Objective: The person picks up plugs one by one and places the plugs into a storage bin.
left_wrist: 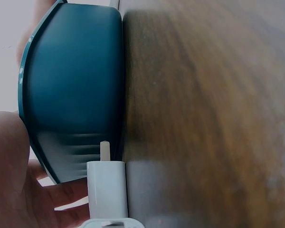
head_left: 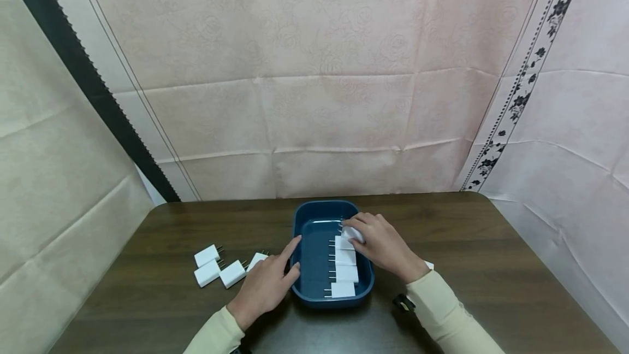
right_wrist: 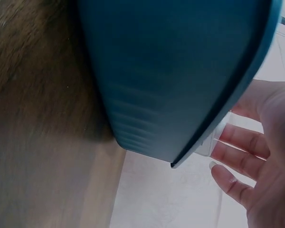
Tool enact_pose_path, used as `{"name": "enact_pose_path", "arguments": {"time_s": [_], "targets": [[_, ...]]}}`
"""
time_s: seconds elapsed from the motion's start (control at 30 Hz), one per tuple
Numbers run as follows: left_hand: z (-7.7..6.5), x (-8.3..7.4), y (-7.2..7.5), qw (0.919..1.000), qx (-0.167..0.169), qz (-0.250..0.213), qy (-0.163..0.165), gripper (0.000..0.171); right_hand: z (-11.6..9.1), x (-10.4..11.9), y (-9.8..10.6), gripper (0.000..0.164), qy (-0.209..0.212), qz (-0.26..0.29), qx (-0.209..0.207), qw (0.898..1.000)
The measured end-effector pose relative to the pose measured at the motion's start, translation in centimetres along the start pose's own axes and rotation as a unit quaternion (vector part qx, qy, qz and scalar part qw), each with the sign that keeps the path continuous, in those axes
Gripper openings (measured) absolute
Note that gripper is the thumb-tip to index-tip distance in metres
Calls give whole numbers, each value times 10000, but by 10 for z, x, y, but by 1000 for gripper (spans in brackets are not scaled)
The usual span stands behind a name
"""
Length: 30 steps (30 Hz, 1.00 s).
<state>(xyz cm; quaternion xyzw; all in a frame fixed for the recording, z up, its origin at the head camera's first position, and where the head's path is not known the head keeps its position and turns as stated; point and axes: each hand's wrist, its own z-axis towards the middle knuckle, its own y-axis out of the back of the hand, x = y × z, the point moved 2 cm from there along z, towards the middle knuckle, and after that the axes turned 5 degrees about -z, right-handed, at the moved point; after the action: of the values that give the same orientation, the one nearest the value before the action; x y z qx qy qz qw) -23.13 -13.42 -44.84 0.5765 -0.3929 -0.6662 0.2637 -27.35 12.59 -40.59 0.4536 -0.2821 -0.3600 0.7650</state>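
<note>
A blue plastic tray [head_left: 314,304] stands on the table with several white plug chargers [head_left: 345,257] in a column along its right side, prongs facing left. Between the thumb and fingers of my right hand [head_left: 385,245] is another white charger [head_left: 352,234], held at the upper right of the tray. In the right wrist view, this charger [right_wrist: 208,144] shows partly past the tray's rim. My left hand [head_left: 267,283] rests against the tray's left rim, its index finger and thumb extended. Close beside that hand, a charger [left_wrist: 107,190] stands near the tray's outer wall in the left wrist view.
Several loose white chargers [head_left: 207,273] lie on the wooden table [head_left: 162,299] left of the tray. A white piece [head_left: 429,265] shows partly behind the right wrist. Pale cloth [head_left: 339,113] hangs behind the table and at both sides.
</note>
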Motion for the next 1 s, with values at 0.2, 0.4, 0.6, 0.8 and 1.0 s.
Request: {"name": "enact_pose_path", "arguments": {"time_s": [0.2,0.4,0.6,0.8,1.0], "targets": [[0,-1,1,10000,-38,15,15,61,2,0,-3,39,118,-50,-11,9999],[1,-1,0,10000,-49,7,16,61,5,-2,-7,38,185,-99,40,9998],[0,0,0,10000,-32,11,-8,61,7,-3,-12,38,158,-135,292,9994],[0,-1,1,10000,-47,32,-23,61,9,-3,-15,40,145,-143,409,9990],[-1,0,0,10000,-51,19,-41,61,13,-4,-18,38,27,-200,528,9984]]}}
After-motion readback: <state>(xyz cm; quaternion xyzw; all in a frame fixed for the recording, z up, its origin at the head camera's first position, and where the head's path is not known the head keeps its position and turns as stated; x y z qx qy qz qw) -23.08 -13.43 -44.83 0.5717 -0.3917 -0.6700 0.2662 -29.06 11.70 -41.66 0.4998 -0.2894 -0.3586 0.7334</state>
